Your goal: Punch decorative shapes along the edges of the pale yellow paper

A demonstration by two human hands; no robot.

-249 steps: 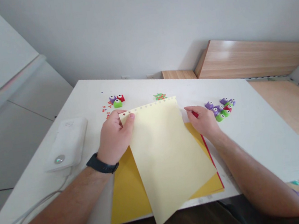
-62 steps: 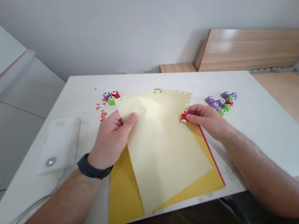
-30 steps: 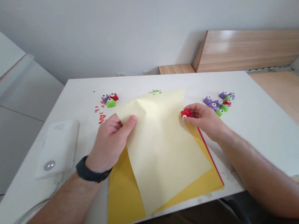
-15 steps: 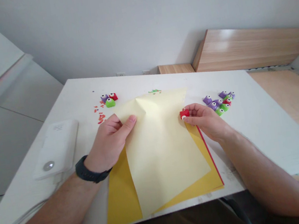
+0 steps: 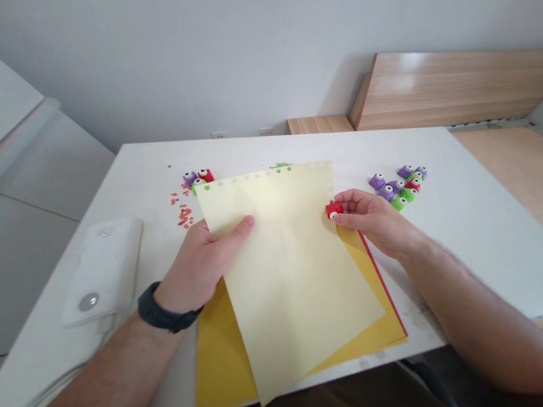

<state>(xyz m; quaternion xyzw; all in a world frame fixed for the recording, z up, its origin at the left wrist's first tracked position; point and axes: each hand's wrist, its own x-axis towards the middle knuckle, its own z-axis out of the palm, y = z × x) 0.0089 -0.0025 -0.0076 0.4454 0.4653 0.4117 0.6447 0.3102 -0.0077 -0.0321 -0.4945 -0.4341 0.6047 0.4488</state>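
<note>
A pale yellow sheet of paper point(image 5: 290, 261) is held up at a tilt, with small star-shaped holes along its top edge and down the upper right edge. My left hand point(image 5: 208, 256) pinches its left edge, thumb on the front and fingers hidden behind. At the right edge, my right hand point(image 5: 372, 216) grips a small red paper punch point(image 5: 334, 211) with an eye on it. The punch sits at the sheet's edge; whether the paper is inside its slot I cannot tell. Darker yellow sheets point(image 5: 220, 359) lie beneath, a red edge showing at the right.
Several purple, green and red punches point(image 5: 395, 189) cluster on the right of the white table point(image 5: 461, 257); others point(image 5: 198, 179) stand at the back left. Red paper bits point(image 5: 184, 216) and green bits point(image 5: 280, 164) are scattered. A white power bank point(image 5: 104, 271) with a cable lies left.
The sheet's top has flattened out from a buckled fold, bringing its row of star holes into view. My left thumb moved slightly right and down. The right hand stays nearly in place with the punch.
</note>
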